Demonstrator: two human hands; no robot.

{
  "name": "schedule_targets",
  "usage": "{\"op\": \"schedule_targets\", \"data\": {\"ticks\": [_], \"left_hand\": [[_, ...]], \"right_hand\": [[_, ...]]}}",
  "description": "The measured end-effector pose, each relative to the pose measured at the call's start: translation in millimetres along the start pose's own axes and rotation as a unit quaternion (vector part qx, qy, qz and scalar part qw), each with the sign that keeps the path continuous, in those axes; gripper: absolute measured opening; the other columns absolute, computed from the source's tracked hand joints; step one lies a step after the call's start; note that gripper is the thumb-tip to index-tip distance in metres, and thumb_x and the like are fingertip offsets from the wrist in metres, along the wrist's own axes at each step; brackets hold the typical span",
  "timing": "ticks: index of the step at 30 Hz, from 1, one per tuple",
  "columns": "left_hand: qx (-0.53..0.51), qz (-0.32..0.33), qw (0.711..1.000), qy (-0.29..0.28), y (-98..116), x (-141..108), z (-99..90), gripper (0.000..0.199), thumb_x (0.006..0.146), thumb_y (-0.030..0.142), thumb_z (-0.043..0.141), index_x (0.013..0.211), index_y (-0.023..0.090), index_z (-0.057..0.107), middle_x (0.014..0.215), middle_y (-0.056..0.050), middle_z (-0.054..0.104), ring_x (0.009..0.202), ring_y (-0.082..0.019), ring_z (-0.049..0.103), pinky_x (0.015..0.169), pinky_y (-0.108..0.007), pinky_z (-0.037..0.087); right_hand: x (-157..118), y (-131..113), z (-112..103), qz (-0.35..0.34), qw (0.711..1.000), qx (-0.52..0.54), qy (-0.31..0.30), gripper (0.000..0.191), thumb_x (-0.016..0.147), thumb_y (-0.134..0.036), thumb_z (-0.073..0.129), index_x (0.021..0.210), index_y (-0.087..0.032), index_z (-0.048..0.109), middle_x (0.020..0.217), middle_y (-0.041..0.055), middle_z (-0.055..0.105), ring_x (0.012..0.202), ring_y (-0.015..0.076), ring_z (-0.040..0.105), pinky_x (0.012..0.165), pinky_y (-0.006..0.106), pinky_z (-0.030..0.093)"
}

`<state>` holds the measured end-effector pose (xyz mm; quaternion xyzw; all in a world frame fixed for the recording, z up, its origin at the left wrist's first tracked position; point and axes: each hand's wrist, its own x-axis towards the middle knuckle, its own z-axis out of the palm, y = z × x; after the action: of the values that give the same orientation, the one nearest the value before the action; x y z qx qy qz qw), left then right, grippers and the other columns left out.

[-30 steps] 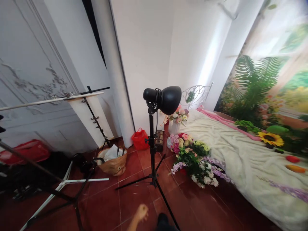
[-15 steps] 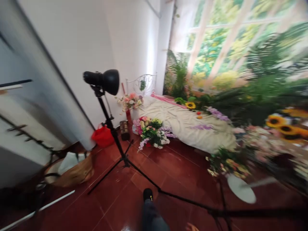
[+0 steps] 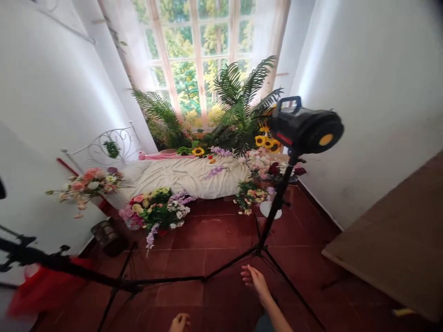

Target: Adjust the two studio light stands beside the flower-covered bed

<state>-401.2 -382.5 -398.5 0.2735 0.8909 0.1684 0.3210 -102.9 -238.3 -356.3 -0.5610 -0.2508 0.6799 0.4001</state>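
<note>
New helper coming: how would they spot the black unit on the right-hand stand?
Start at the cream-covered bed, then look right to the black tripod stand ahead of the right hand. The black unit sits on top, beside the sunflowers in this view. Unlike them, it has a handle and a yellow disc on its round end.

Left hand (image 3: 180, 323) is chopped off by the bottom edge, so I can't really tell what its grip is up to. Right hand (image 3: 254, 279) loses most of its arm to that same edge. The near black stand (image 3: 69, 267) runs out of frame on the left and covers part of the red bag (image 3: 44, 288), which is pretty smeary anyway. Dark blob (image 3: 2, 189) at the left edge, no clue. Brown board (image 3: 398, 244) gets cropped at right, and the yellow bit (image 3: 403, 312) lower right is too tiny to ID.
</note>
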Motion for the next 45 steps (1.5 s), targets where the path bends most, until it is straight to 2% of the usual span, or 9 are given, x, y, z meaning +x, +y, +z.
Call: {"op": "schedule_targets", "data": {"ticks": [4,12,14,17,22,29,34,40,45], "left_hand": [[-0.098,0.138,0.978,-0.120,117,15,36.4,0.020,0.059,0.042,0.056,0.054,0.023,0.059,0.054,0.001,0.064,0.071,-0.024,0.068,0.068,-0.035,0.054],[-0.199,0.472,0.848,-0.137,532,-85,45.1,0.041,0.076,0.042,0.055,0.112,0.022,0.056,0.118,-0.006,0.060,0.109,-0.019,0.055,0.094,-0.032,0.044],[-0.196,0.542,0.810,-0.106,601,-117,42.6,0.053,0.075,0.042,0.058,0.123,0.021,0.048,0.124,-0.008,0.056,0.112,-0.019,0.053,0.095,-0.032,0.041],[-0.114,0.610,0.779,-0.090,662,-153,49.6,0.056,0.071,0.048,0.062,0.118,0.019,0.051,0.114,-0.007,0.061,0.103,-0.019,0.056,0.091,-0.031,0.042],[-0.036,0.581,0.810,-0.063,689,-172,85.5,0.048,0.081,0.057,0.041,0.086,0.014,0.063,0.078,-0.004,0.065,0.070,-0.015,0.058,0.067,-0.026,0.043],[-0.043,0.490,0.867,0.078,682,-177,114.0,0.044,0.085,0.051,0.037,0.077,0.017,0.064,0.071,-0.004,0.065,0.068,-0.016,0.059,0.064,-0.025,0.038],[-0.038,0.454,0.883,0.115,685,-183,120.9,0.043,0.085,0.049,0.037,0.077,0.017,0.064,0.070,-0.004,0.064,0.071,-0.018,0.060,0.064,-0.025,0.037],[-0.042,0.453,0.880,0.134,687,-182,124.8,0.042,0.085,0.049,0.037,0.073,0.018,0.063,0.070,-0.004,0.065,0.072,-0.019,0.060,0.065,-0.026,0.036],[-0.045,0.449,0.882,0.137,686,-182,124.5,0.040,0.084,0.049,0.039,0.074,0.018,0.063,0.070,-0.004,0.065,0.071,-0.019,0.061,0.065,-0.026,0.037]], "right_hand": [[20,-62,-63,0.010,0.996,0.080,0.034,0.037,0.064,-0.056,0.061,0.073,-0.020,0.058,0.069,0.0052,0.067,0.056,0.0158,0.063,0.046,0.024,0.047],[90,-251,-162,-0.112,0.991,0.078,-0.009,0.043,0.070,-0.062,0.055,0.068,-0.019,0.050,0.053,-0.0028,0.053,0.038,0.0056,0.041,0.034,0.017,0.028],[104,-285,-167,-0.085,0.991,0.079,-0.066,0.046,0.074,-0.066,0.048,0.072,-0.019,0.050,0.055,-0.0026,0.054,0.037,0.0047,0.037,0.034,0.017,0.026],[118,-311,-168,-0.031,0.982,0.108,-0.151,0.045,0.077,-0.063,0.046,0.063,-0.020,0.041,0.054,-0.0040,0.049,0.037,0.0041,0.033,0.034,0.016,0.026],[127,-316,-175,-0.024,0.939,0.244,-0.243,0.045,0.080,-0.044,0.053,0.054,-0.020,0.026,0.045,-0.0078,0.030,0.039,0.0042,0.030,0.037,0.014,0.029],[134,-309,-180,-0.047,0.913,0.287,-0.285,0.045,0.081,-0.037,0.053,0.054,-0.021,0.021,0.047,-0.0083,0.023,0.040,0.0044,0.022,0.036,0.014,0.026],[140,-320,-193,-0.191,0.969,0.007,-0.159,0.042,0.067,-0.040,0.066,0.057,-0.022,0.029,0.048,-0.0086,0.025,0.042,0.0063,0.025,0.039,0.018,0.021],[139,-340,-221,-0.394,0.845,-0.352,-0.080,0.023,0.068,-0.023,0.060,0.058,-0.020,0.040,0.061,-0.0025,0.043,0.063,0.0109,0.041,0.053,0.020,0.026],[141,-323,-216,-0.271,0.947,-0.150,-0.080,0.041,0.067,-0.048,0.064,0.060,-0.021,0.034,0.053,-0.0068,0.036,0.048,0.0072,0.032,0.046,0.020,0.027]]}}
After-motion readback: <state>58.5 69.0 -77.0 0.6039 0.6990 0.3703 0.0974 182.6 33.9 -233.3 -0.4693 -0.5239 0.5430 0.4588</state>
